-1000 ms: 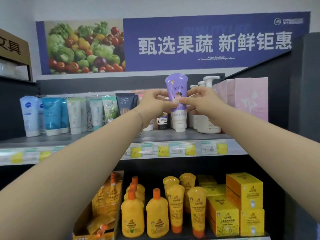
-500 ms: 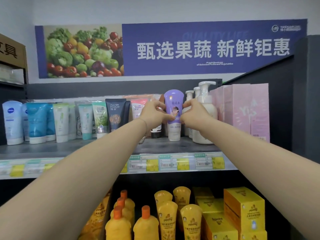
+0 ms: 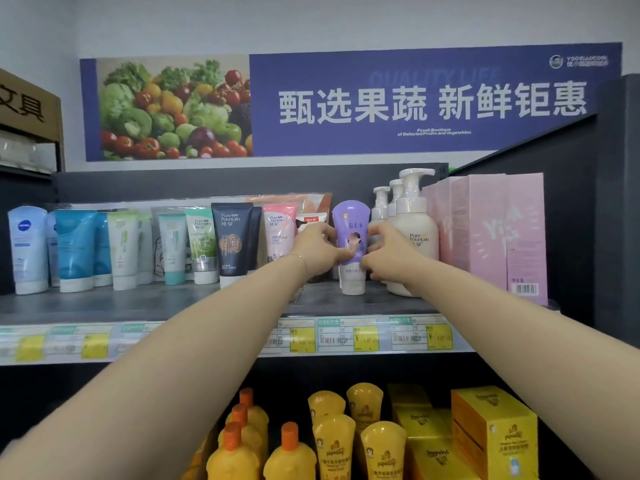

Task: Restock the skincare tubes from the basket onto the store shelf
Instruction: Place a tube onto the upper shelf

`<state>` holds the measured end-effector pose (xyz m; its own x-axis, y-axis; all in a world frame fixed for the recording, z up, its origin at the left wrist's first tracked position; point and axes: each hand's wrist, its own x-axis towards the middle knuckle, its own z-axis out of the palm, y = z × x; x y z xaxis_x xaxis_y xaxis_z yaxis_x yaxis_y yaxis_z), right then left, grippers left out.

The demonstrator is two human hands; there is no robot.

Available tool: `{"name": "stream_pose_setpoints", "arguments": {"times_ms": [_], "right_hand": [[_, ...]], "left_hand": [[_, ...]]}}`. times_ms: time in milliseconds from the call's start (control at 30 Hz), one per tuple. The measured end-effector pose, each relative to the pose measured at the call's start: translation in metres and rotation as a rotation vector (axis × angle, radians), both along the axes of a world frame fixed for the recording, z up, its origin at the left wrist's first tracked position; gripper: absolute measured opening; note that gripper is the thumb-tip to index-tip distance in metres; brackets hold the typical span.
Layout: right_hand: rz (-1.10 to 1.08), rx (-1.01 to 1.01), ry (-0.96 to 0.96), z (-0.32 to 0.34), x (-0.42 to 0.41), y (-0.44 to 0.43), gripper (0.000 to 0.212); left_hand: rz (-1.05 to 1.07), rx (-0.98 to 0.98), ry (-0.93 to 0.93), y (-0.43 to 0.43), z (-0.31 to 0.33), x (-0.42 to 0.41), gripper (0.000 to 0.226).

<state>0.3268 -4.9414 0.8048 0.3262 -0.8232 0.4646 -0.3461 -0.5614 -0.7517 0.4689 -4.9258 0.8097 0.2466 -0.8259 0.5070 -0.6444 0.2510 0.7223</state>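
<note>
Purple tube (image 3: 350,237), cap down on the shelf (image 3: 173,306), is gripped at mid-height by the left hand (image 3: 317,251) from 9 o'clock and the right hand (image 3: 388,254) from 3 o'clock, fingers curled round it. "Pure Fountain" is read on the pump bottle (image 3: 415,237) at its 3 o'clock and the dark tube (image 3: 232,237) at 9 o'clock. Bare board is left at 6 o'clock, up to the front edge, where price tags (image 3: 367,337) show "18.00".
</note>
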Motion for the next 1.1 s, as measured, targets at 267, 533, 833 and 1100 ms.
{"name": "stream_pose_setpoints", "arguments": {"times_ms": [267,533,833,1100], "right_hand": [[-0.071,-0.159,0.073,-0.001,0.001,0.014,0.027],[-0.128,-0.612,0.295,-0.01,0.008,0.051,0.019],[-0.095,-0.894,0.406,-0.037,0.046,0.08,0.019],[-0.019,-0.974,0.386,-0.064,0.109,0.126,0.016]], "left_hand": [[0.107,0.009,-0.186,0.024,0.001,0.0,0.06],[0.259,-0.196,-0.593,0.077,0.0,0.018,0.021],[0.356,-0.258,-0.956,0.143,-0.035,0.067,0.018],[0.402,-0.241,-1.097,0.196,-0.068,0.121,0.023]]}}
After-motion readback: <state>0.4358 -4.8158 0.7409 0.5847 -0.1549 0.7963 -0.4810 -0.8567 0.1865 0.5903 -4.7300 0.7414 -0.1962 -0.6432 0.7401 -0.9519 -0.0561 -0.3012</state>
